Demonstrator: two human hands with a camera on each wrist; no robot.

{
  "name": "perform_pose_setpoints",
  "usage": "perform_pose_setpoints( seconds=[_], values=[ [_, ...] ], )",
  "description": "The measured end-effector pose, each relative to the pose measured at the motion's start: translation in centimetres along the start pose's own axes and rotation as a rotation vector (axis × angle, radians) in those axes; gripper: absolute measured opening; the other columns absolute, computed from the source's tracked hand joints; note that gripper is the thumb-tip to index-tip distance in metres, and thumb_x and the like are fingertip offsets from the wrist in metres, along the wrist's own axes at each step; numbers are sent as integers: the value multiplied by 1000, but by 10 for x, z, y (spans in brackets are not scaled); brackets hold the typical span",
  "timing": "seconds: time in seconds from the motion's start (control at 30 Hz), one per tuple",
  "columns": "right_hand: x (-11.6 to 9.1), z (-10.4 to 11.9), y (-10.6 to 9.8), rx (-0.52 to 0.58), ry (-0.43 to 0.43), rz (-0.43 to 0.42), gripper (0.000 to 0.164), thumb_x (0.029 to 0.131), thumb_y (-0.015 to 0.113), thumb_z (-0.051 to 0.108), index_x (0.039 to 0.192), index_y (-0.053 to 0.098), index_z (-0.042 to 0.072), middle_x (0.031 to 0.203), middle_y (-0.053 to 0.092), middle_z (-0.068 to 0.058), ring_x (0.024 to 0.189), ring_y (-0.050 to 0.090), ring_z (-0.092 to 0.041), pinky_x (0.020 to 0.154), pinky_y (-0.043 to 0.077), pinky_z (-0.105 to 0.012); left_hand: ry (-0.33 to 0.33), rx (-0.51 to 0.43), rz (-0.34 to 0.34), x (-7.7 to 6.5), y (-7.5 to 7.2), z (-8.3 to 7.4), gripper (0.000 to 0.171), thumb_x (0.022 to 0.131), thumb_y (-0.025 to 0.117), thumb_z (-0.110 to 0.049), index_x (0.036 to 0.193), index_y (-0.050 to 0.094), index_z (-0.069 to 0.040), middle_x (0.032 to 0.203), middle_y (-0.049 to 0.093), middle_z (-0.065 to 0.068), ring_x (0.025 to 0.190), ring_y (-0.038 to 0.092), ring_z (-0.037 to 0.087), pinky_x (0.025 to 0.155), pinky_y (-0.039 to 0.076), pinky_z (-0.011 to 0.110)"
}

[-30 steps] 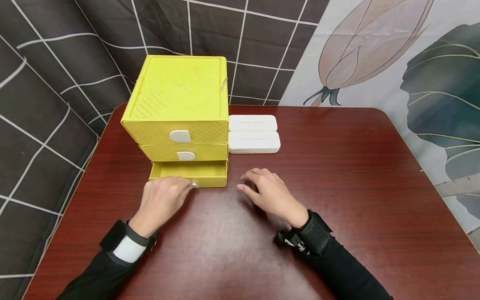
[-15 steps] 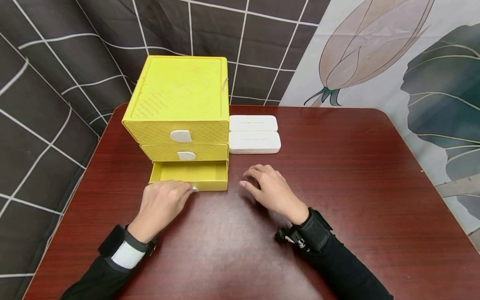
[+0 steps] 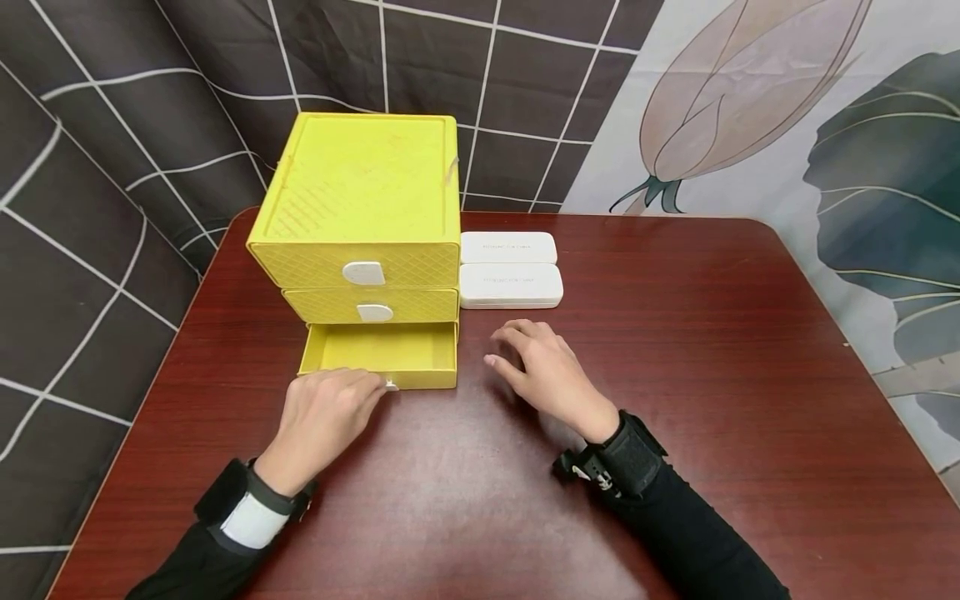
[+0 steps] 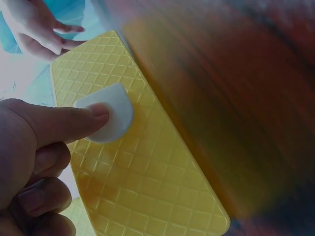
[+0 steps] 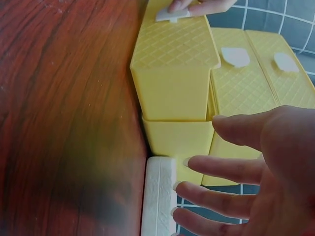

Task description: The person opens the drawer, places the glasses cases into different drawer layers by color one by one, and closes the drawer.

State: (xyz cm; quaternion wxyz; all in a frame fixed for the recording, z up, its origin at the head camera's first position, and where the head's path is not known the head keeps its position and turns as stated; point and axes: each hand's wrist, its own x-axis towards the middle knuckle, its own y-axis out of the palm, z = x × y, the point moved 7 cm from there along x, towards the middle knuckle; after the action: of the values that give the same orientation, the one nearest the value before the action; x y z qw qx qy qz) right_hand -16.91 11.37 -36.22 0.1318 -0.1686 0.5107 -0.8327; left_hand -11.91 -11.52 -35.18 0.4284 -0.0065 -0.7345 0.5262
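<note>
A yellow three-tier drawer box stands at the back left of the table. Its bottom drawer is pulled out, and the inside that shows is bare. My left hand pinches that drawer's white handle, thumb pressed on its face and the other fingers curled behind. To the right of the drawer, my right hand hovers over the table with fingers relaxed and holds nothing. In the right wrist view its fingers are spread beside the box.
Two white oblong cases lie side by side against the box's right side. The two upper drawers are closed. A dark checked cloth hangs behind the reddish-brown table, with a flower-print cloth at the right.
The bottom drawer has slid further out toward me, with my left hand on its handle. My right hand has shifted slightly right and away from me.
</note>
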Motion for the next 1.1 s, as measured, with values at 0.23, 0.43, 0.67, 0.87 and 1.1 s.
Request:
perform_pose_setpoints(
  seconds=[0.23,0.43,0.67,0.87,1.1],
  values=[
    [4,-5,-5,-12,9,-29,42,89,56,39,119,61,9,122,54,-5,111,46,-25,82,40,-45,1,-4,11,-1,0,-2,14,80,69,-21,69,62,-19,55,44,-9,44,40,9,36,24,24],
    [7,-9,-9,-24,18,-39,49,88,57,40,125,57,7,127,52,-8,118,45,-26,85,40,-48,3,1,8,-3,-1,-3,14,79,70,-21,68,61,-19,54,43,-9,43,39,10,36,24,24],
    [10,-14,-8,-43,35,-18,55,88,57,42,130,53,5,134,47,-11,123,41,-29,87,38,-50,4,7,7,-3,-3,-5,13,78,70,-21,68,61,-19,56,48,-10,44,40,11,36,25,25],
    [13,-22,-7,-63,52,-4,56,89,56,42,133,51,8,138,43,-13,127,38,-30,88,36,-52,-1,-3,15,-5,-3,-7,14,79,70,-22,68,62,-19,56,50,-9,43,41,11,36,24,24],
    [18,-28,-8,-78,51,-14,55,88,57,41,131,52,6,139,43,-14,130,35,-28,87,37,-53,7,-3,5,-7,-5,-10,17,79,70,-22,66,59,-20,53,42,-10,42,37,9,36,22,24]
  ],
)
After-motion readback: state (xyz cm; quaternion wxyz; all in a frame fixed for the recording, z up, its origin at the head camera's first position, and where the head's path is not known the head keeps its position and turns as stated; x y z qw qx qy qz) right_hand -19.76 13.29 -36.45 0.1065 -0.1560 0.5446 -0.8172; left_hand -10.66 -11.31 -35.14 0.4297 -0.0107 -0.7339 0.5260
